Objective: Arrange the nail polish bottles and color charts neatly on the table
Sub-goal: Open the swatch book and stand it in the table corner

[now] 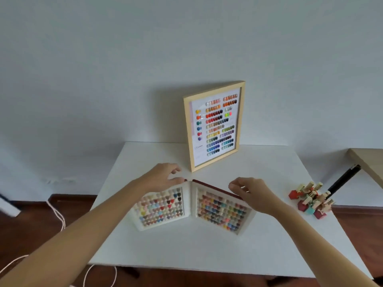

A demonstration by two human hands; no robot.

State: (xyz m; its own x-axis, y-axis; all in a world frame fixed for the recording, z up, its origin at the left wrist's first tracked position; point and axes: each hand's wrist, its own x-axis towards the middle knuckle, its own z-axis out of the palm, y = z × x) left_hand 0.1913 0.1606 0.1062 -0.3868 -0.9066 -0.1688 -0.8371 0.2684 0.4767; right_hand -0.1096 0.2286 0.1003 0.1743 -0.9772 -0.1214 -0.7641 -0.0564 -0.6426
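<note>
The left hand [163, 176] rests on the far top edge of the left panel of the folding chart [191, 208], its fingers curled loosely over that edge and the thumb stretched toward the hinge. The right hand [251, 192] sits on the far top edge of the right panel, fingers bent and pinching the dark red rim there. Both hands have hold of the chart, neither closed into a fist.

The chart stands open like a book in the middle of the white table [207, 249], its two white panels angled toward the viewer and filled with rows of small coloured swatches.

Just beyond the left hand, at the far edge of the table, a framed chart [215, 126] in a pale wooden frame leans upright against the wall, with rows of colour dots.

At the right edge of the table, well apart from the folding chart, lies a heap of bottles [312, 200], tipped in different directions, with tan caps and red, pink and teal bodies.
</note>
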